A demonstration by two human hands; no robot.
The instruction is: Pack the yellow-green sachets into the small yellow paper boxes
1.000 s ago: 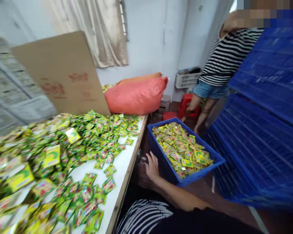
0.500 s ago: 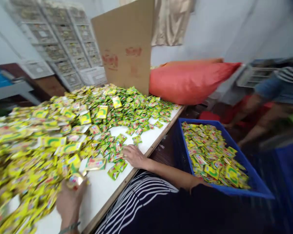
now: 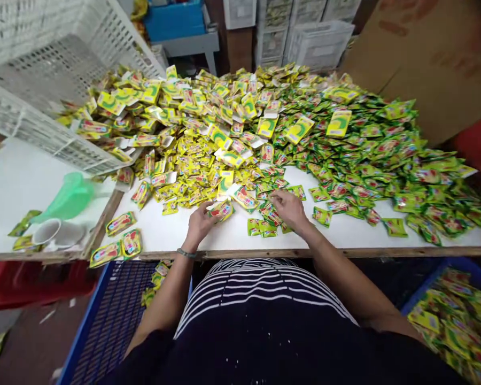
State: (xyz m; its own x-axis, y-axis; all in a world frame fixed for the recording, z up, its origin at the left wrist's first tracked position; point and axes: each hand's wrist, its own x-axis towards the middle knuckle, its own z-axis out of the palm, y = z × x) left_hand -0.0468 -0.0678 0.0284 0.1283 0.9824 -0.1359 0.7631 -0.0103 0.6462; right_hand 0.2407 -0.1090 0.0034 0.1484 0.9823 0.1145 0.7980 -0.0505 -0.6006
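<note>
Your left hand (image 3: 199, 225) grasps a small printed box (image 3: 224, 210) by its left end, between thumb and fingers; the rest of the box juts out to the right, just above the white tabletop (image 3: 224, 236). Beside it lies an open box with a white flap (image 3: 245, 198). Your right hand (image 3: 292, 211) is bent over a small cluster of green sachets (image 3: 270, 214), fingertips at its upper right side; whether they pinch a sachet, you cannot tell from this view.

A heap of yellow sachets (image 3: 196, 163) spreads behind your left hand, with more printed boxes above it, and a green sachet heap (image 3: 369, 155) fills the right. Three loose boxes (image 3: 131, 243) lie at the table's front edge, to your left.

Compared with half a second ago, your view has turned left and down. Your left hand, then lower and farther left with a shiny box in it, is now level with your right, the two near each other. The right hand is still at the green sachets; a second ago it was beside the blue crate (image 3: 424, 286), which now shows only at the lower right. A white crate (image 3: 36, 69), a green scoop (image 3: 70, 197) and a white cup (image 3: 47, 233) have come in at left.
</note>
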